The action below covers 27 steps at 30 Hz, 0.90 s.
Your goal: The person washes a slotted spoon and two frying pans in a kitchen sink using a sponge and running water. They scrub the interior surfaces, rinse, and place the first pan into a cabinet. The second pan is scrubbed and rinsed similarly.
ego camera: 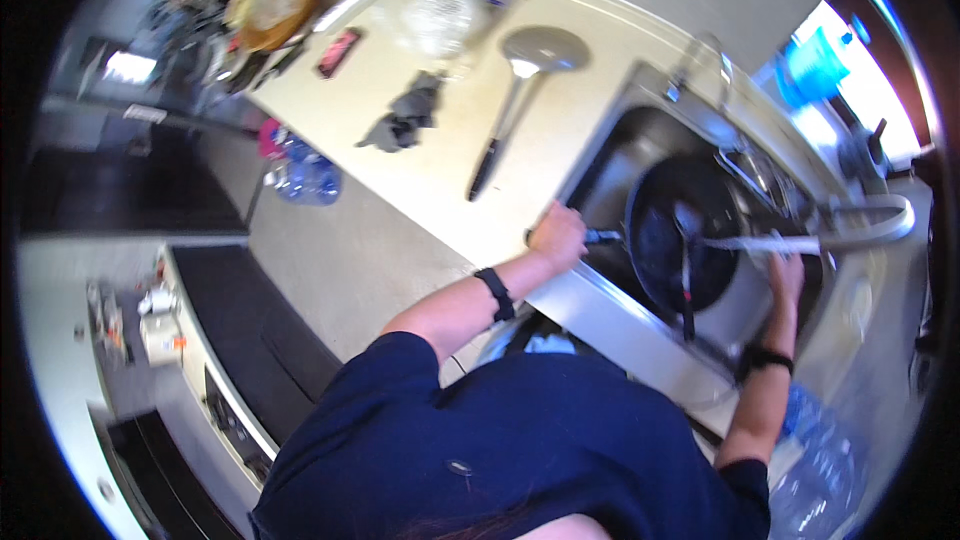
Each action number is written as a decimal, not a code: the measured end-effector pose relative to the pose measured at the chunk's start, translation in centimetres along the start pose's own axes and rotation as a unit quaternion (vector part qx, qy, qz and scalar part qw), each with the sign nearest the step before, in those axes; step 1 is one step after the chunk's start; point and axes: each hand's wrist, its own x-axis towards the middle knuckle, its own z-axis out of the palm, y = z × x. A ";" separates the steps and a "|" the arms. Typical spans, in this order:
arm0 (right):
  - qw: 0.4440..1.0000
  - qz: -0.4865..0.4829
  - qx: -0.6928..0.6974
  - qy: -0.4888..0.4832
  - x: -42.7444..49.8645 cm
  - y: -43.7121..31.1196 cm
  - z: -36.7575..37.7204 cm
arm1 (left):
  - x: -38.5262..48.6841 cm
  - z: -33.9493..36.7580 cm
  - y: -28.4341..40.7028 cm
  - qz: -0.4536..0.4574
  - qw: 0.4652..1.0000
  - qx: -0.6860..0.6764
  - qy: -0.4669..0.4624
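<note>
My left hand (559, 238) grips the dark handle (602, 236) of a black wok-like pan (697, 217) that sits tilted in the stainless steel sink (600, 165). Inside the pan lies a slim utensil (686, 285) with a dark handle, its lower end resting over the pan's near rim. On the pan's right side is my right hand (786, 277), its fingers partly covered by the faucet spout (862, 229). A small pale patch shows at those fingers; blur hides what it is and whether the hand holds it.
Left of the sink, a large long-handled metal skimmer or ladle (544, 51), crumpled grey cloth or gloves (405, 114), a pink-and-black item (339, 52) and a clear plastic bag (442, 21) lie on the pale counter (450, 187). A large clear plastic bottle (814, 465) stands at my right.
</note>
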 end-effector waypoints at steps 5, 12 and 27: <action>0.886 0.255 0.388 -0.021 -2.8 -3.1 4.2 | -0.4 0.7 -0.3 0.034 0.998 -0.028 0.046; 0.692 0.130 0.709 -0.050 -0.9 -7.0 7.0 | -1.3 1.4 -1.1 0.075 0.990 -0.070 0.101; 0.677 0.175 0.711 -0.069 -2.6 -10.4 4.6 | -1.4 1.0 -1.6 0.088 0.977 -0.136 0.136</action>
